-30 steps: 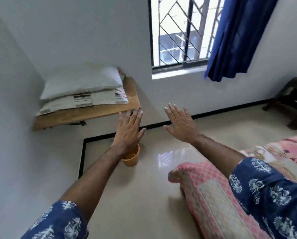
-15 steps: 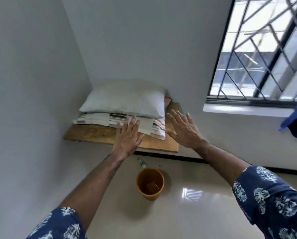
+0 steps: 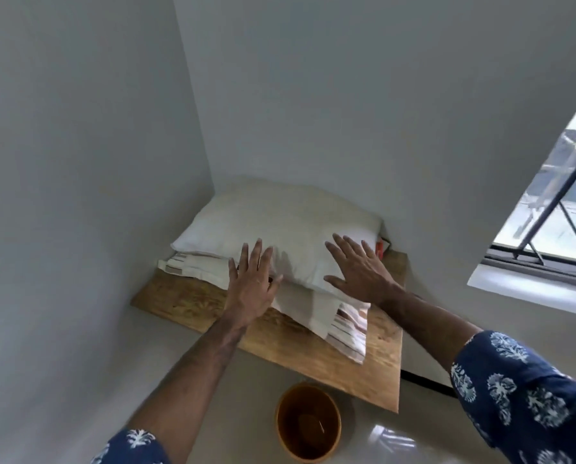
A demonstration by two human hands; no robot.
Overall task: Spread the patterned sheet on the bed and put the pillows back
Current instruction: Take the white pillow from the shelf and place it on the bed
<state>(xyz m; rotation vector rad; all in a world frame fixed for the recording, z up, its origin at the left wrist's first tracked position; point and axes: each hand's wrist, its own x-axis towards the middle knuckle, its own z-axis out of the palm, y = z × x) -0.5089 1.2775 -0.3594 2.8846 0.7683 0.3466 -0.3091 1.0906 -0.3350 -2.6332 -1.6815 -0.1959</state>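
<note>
A plump white pillow (image 3: pixel 279 226) lies on top of a flatter pillow with striped ends (image 3: pixel 343 333), both stacked on a wooden shelf (image 3: pixel 193 299) in the room's corner. My left hand (image 3: pixel 251 286) reaches out with fingers straight, its tips at the white pillow's front edge. My right hand (image 3: pixel 356 269) is stretched flat over the pillow's right front corner, fingers spread. Neither hand grips anything. The bed and the patterned sheet are out of view.
An orange bucket (image 3: pixel 308 423) stands on the glossy floor just below the shelf's front edge. Grey walls close in at left and behind the shelf. A barred window (image 3: pixel 547 209) is at the right. Something red (image 3: pixel 380 249) peeks out behind the pillow.
The view swung from the bed and floor toward the corner shelf. Both hands travelled forward from mid-air and now reach the white pillow's front edge.
</note>
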